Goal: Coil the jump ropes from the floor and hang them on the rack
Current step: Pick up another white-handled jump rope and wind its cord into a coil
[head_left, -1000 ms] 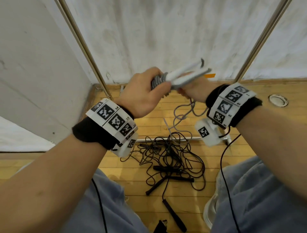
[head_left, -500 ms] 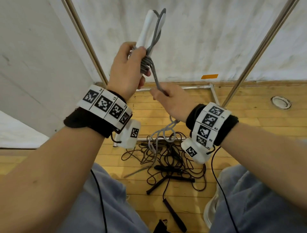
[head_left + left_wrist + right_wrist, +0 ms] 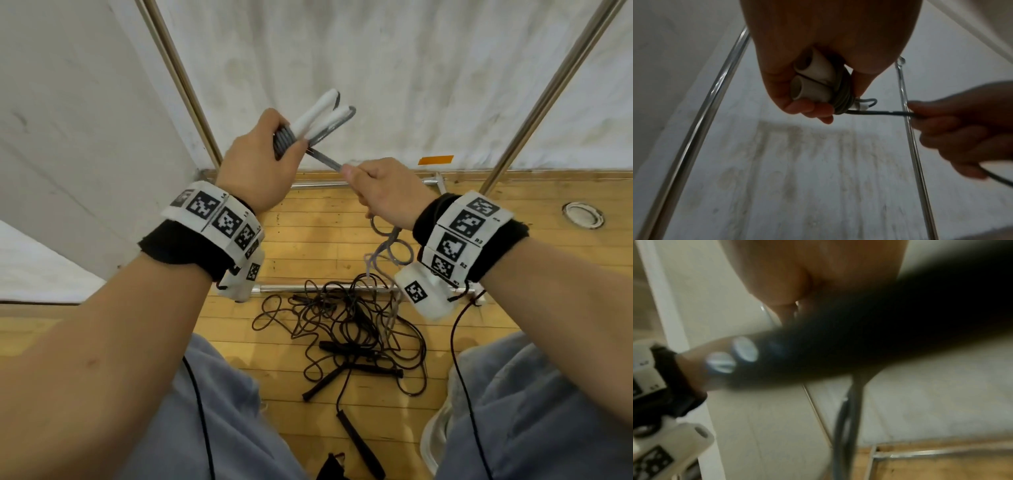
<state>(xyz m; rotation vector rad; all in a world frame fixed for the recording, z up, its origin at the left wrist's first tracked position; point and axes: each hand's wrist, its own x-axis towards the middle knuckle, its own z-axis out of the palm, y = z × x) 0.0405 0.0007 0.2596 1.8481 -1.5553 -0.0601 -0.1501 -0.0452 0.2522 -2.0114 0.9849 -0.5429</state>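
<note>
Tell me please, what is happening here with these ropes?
A person is winding a grey jump rope around its two white handles. The left hand grips the handles and coil; the right hand pulls the loose cord taut. Black jump ropes lie tangled on the floor. Nothing visibly hangs on the metal rack.

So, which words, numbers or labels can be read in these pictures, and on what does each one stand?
"R3": on the right wrist band, beside a square code marker.
"R2": on the same band, one marker lower.
Left wrist band: its small labels are too small to read.
Orange tag on the wall: no text visible.
</note>
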